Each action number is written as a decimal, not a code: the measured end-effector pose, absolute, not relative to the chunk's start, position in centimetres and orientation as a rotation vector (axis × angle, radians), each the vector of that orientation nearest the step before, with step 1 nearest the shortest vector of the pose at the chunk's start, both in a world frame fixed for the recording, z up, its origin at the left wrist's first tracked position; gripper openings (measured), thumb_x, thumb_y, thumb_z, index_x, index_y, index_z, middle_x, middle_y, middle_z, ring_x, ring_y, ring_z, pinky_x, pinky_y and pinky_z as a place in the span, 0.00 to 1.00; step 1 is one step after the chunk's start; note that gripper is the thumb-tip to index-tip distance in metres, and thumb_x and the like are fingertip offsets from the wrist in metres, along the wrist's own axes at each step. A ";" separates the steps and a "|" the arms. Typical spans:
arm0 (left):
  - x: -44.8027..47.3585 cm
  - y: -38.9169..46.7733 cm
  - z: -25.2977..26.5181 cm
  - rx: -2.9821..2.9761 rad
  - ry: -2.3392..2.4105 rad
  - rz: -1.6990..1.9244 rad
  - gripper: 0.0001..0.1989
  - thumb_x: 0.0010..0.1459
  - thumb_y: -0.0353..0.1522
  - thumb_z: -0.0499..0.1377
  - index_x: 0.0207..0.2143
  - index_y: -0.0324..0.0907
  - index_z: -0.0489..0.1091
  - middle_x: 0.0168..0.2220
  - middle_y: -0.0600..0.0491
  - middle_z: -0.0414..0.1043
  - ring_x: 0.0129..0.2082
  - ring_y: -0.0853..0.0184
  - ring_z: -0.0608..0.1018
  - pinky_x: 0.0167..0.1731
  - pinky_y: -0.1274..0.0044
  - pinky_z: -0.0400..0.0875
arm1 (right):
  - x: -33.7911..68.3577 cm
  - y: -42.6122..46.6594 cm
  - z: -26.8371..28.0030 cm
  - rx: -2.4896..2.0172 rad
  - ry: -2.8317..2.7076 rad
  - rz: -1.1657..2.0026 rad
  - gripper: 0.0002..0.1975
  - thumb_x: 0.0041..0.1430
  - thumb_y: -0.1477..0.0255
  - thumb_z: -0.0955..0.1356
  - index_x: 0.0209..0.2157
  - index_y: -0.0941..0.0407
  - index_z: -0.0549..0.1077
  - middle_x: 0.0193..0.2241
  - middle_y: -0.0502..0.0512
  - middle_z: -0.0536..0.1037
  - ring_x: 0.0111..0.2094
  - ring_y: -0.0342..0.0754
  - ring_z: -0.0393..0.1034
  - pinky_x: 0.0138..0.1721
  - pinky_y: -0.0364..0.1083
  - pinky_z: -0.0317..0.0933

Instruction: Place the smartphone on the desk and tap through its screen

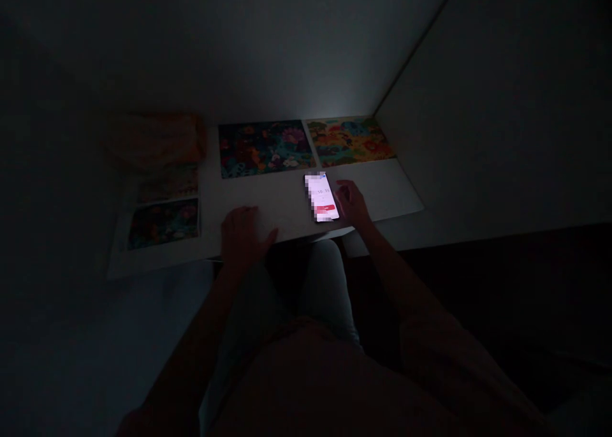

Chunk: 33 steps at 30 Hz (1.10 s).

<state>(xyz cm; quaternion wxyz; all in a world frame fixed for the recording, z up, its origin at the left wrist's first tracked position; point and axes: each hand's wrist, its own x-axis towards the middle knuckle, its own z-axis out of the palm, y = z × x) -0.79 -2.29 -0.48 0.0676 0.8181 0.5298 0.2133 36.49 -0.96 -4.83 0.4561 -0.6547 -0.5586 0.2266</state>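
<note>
A lit smartphone lies face up on the white desk, its screen glowing white with a red bar near the lower end and digits above it. My right hand rests just right of the phone, fingers loosely curled and apart, with nothing visible in them. To the left, my left hand lies on the desk near its front edge, thumb spread from the fingers and holding nothing. Dim light hides the finer details of both hands.
Along the wall lie a dark floral picture and a brighter animal picture. At the left are an orange cloth-like bundle and a smaller dark picture. Walls stand behind and to the right; my legs are below the front edge.
</note>
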 end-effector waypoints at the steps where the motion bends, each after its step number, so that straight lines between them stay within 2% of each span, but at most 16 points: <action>1: -0.9 -2.3 -0.4 2.433 1.595 0.655 0.35 0.73 0.49 0.65 0.72 0.38 0.67 0.67 0.28 0.68 0.69 0.34 0.70 0.69 0.45 0.65 | 35.9 -1.8 -4.9 -1.644 -1.383 0.526 0.30 0.66 0.47 0.71 0.59 0.51 0.71 0.42 0.60 0.74 0.38 0.54 0.68 0.44 0.57 0.70; 3: -1.1 -2.2 -0.3 2.368 1.600 0.702 0.34 0.72 0.47 0.66 0.71 0.39 0.68 0.67 0.29 0.68 0.70 0.35 0.71 0.70 0.45 0.66 | 34.6 -3.3 -5.2 -1.733 -1.412 0.418 0.36 0.62 0.42 0.74 0.61 0.50 0.71 0.48 0.63 0.75 0.43 0.58 0.71 0.50 0.63 0.71; 6: -1.9 -1.5 -0.2 2.327 1.616 0.793 0.30 0.73 0.44 0.66 0.70 0.41 0.69 0.66 0.30 0.68 0.70 0.38 0.72 0.70 0.45 0.68 | 32.6 -5.1 -5.7 -1.861 -1.455 0.237 0.44 0.59 0.34 0.75 0.65 0.48 0.69 0.55 0.68 0.74 0.55 0.67 0.70 0.60 0.72 0.67; 10: -3.4 -0.3 -0.1 2.362 1.617 0.796 0.30 0.72 0.45 0.65 0.71 0.45 0.69 0.67 0.31 0.69 0.70 0.36 0.71 0.68 0.41 0.69 | 30.5 -5.6 -6.3 -1.918 -1.444 0.102 0.49 0.58 0.30 0.74 0.67 0.48 0.67 0.61 0.71 0.71 0.62 0.74 0.65 0.64 0.78 0.60; 16: -4.2 0.2 -0.4 2.390 1.602 0.807 0.33 0.71 0.47 0.66 0.70 0.39 0.70 0.66 0.27 0.69 0.68 0.29 0.72 0.65 0.37 0.69 | 29.4 -5.0 -6.8 -1.993 -1.412 0.067 0.50 0.58 0.30 0.73 0.66 0.52 0.66 0.60 0.75 0.68 0.61 0.77 0.64 0.61 0.79 0.60; 25: -4.1 -0.2 -0.8 2.427 1.606 0.833 0.34 0.70 0.50 0.68 0.69 0.41 0.70 0.65 0.31 0.70 0.69 0.33 0.72 0.67 0.42 0.71 | 29.8 -5.2 -7.1 -1.993 -1.395 0.060 0.45 0.56 0.41 0.78 0.65 0.50 0.66 0.59 0.73 0.68 0.64 0.77 0.63 0.57 0.75 0.67; 27: -4.2 -0.1 -0.7 2.424 1.614 0.817 0.34 0.71 0.52 0.66 0.69 0.40 0.71 0.66 0.32 0.70 0.69 0.34 0.72 0.67 0.43 0.71 | 29.6 -5.3 -6.8 -1.963 -1.387 0.057 0.45 0.57 0.42 0.78 0.66 0.49 0.66 0.59 0.73 0.69 0.64 0.76 0.62 0.58 0.76 0.66; 30: -4.1 0.1 -0.9 2.426 1.640 0.735 0.41 0.72 0.56 0.60 0.71 0.33 0.69 0.67 0.31 0.68 0.70 0.34 0.71 0.70 0.48 0.67 | 29.0 -5.6 -5.7 -2.067 -1.401 0.102 0.45 0.58 0.44 0.78 0.68 0.51 0.66 0.63 0.73 0.68 0.64 0.76 0.62 0.63 0.75 0.63; 33: -3.7 0.4 -1.3 2.415 1.710 0.678 0.44 0.68 0.57 0.62 0.71 0.31 0.69 0.68 0.28 0.68 0.70 0.33 0.70 0.71 0.48 0.65 | 28.3 -5.9 -4.0 -2.254 -1.435 0.146 0.46 0.63 0.45 0.75 0.73 0.55 0.64 0.68 0.73 0.65 0.67 0.73 0.61 0.67 0.69 0.62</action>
